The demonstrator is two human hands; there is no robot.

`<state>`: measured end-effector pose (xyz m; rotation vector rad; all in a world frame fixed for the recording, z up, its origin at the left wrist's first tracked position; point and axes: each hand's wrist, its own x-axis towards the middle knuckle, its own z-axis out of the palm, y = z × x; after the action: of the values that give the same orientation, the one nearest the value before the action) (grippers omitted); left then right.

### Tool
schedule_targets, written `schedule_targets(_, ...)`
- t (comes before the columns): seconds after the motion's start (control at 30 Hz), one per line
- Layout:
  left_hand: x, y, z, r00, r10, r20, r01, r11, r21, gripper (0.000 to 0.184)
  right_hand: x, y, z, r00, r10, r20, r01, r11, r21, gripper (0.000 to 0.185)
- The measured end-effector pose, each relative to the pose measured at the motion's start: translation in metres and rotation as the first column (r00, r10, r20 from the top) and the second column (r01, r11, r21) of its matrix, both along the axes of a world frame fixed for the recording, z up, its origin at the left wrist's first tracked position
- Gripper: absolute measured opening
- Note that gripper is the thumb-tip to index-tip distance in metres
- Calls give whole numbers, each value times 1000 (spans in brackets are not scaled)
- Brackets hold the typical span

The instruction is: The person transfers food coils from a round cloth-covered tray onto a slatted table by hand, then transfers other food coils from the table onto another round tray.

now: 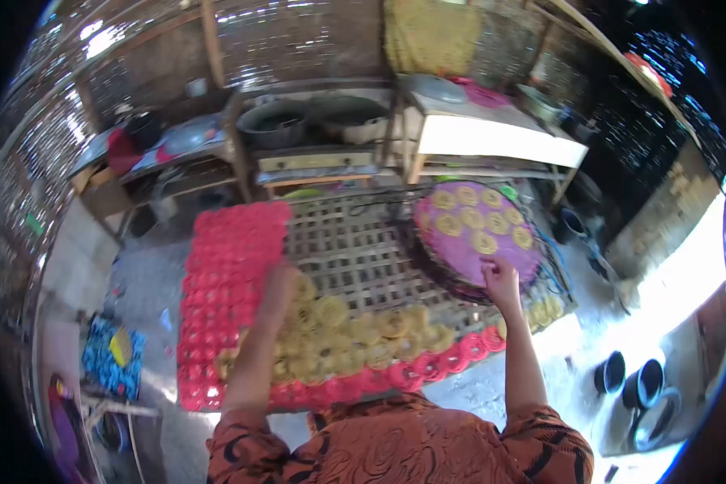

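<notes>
My right hand is over the near edge of a round purple-topped tray, its fingers drawn together in a pinch. Whatever they may hold is too small to make out. Several flat yellow coiled rounds, looking like raw crackers, lie spread on that tray. Blurred by motion, my left hand is above the border between the red coiled rounds and the yellow ones on a woven bamboo rack. Its fingers cannot be made out. Yellow rounds cover the rack's near middle, with a red row along the front edge.
Behind the rack stand large dark pans on a stove and a white-fronted table. Black buckets sit on the floor at right. A blue patterned cloth lies at left. A blue cord hangs beside the tray.
</notes>
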<state>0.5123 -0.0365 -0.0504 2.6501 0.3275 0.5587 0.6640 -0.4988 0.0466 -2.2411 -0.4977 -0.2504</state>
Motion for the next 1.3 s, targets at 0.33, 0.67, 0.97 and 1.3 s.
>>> schedule_targets(0.33, 7, 30, 12, 940, 37, -339, 25, 984, 179, 23, 96, 1, -46, 974, 59, 220, 61, 862, -503, 18)
schedule_targets(0.67, 135, -104, 70, 895, -399, 199, 428, 894, -135, 19, 161, -79, -32, 767, 294, -570, 427, 428, 797, 27)
schedule_targets(0.97, 283, -238, 32, 677, -731, 86, 692, 671, 265, 13, 65, 7, 56, 852, 345, -394, 3, 749, 662, 44)
schedule_targets(1.3, 249, -86, 107, 784, -370, 498, 618, 537, -574, 15, 0, 144, -23, 569, 659, -492, -438, 749, 498, 35)
